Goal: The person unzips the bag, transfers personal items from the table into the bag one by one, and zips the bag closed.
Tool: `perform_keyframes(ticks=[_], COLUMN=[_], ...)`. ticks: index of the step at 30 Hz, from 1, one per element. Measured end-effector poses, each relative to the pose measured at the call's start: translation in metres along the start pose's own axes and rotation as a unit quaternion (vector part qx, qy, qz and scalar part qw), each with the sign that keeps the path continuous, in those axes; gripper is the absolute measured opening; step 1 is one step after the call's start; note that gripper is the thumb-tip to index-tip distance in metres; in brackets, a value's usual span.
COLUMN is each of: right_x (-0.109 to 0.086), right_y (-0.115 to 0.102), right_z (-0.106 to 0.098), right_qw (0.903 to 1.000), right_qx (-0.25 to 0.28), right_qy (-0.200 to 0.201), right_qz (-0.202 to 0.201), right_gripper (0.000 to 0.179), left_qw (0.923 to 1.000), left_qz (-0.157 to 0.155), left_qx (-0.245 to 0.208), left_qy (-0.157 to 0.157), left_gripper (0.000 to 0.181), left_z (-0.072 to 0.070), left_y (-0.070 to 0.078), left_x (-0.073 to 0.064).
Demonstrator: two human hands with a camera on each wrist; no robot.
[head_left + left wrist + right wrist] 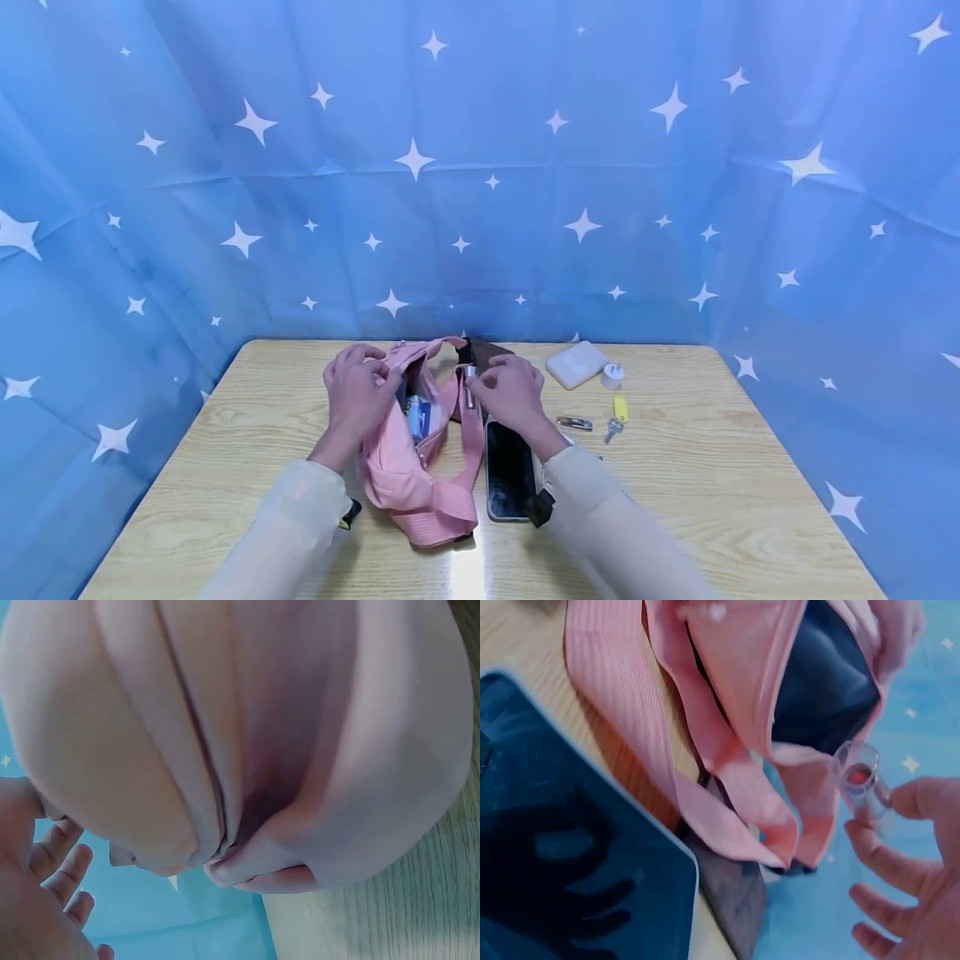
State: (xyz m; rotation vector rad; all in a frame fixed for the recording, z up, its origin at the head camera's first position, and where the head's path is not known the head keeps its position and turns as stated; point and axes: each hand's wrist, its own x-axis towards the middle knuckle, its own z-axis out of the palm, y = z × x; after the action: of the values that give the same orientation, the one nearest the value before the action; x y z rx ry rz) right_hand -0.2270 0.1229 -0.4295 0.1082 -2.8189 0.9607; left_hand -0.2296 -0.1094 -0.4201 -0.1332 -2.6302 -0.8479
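A pink waist bag (393,467) lies unzipped on the table, its dark lining (825,675) showing and a blue-and-white packet (417,418) inside. My left hand (358,396) grips the left rim of the bag's mouth between thumb and fingers; in the left wrist view the bag's bulging side fills most of the picture. Between thumb and index finger, my right hand (513,392) pinches a clear lipstick tube (862,784) with a red tip inside, just right of the opening. The other right fingers spread apart. Pink straps (622,697) loop between bag and phone.
A black phone (510,477) lies beneath my right wrist. Behind the straps is a flat brown item (489,355). Farther right are a white rectangular case (577,364), a small white round container (612,376), nail clippers (574,423) and a key (612,429) with a yellow tag (620,407).
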Motion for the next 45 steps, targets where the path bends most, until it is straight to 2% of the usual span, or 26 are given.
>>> perform_keyframes(ticks=[6, 12, 19, 25, 30, 35, 45], right_x=[0.002, -0.002, 0.001, -0.001, -0.001, 0.0, -0.004], right_y=[-0.025, -0.047, -0.056, -0.062, -0.063, -0.06, -0.055], right_z=[0.022, 0.047, 0.07, 0.081, 0.087, 0.087, 0.081], right_qw=[0.9996, 0.9995, 0.9988, 0.9955, 0.9911, 0.9885, 0.9876], right_qx=[-0.028, -0.025, -0.046, -0.093, -0.132, -0.15, -0.147], right_qy=[-0.001, -0.02, 0.005, 0.002, -0.007, -0.019, -0.033], right_qz=[0.002, -0.007, -0.018, -0.019, -0.014, -0.009, -0.045], right_gripper=[0.028, 0.034, 0.036, 0.032, 0.037, 0.041, 0.027], left_qw=[1.0, 0.9997, 0.9998, 0.9999, 0.9999, 0.9999, 0.9999], left_qz=[0.006, 0.011, 0.01, 0.006, 0.004, 0.001, -0.007], left_qx=[0.007, 0.02, 0.015, 0.012, 0.011, 0.013, 0.011], left_qy=[0.004, -0.003, -0.008, -0.005, -0.002, -0.003, -0.005], left_gripper=[0.027, 0.026, 0.027, 0.027, 0.026, 0.026, 0.025], left_z=[-0.002, -0.005, -0.005, -0.004, -0.004, -0.004, -0.005], left_y=[-0.003, -0.006, -0.009, -0.011, -0.011, -0.011, -0.013], left_x=[-0.003, -0.005, -0.008, -0.009, -0.009, -0.009, -0.009])
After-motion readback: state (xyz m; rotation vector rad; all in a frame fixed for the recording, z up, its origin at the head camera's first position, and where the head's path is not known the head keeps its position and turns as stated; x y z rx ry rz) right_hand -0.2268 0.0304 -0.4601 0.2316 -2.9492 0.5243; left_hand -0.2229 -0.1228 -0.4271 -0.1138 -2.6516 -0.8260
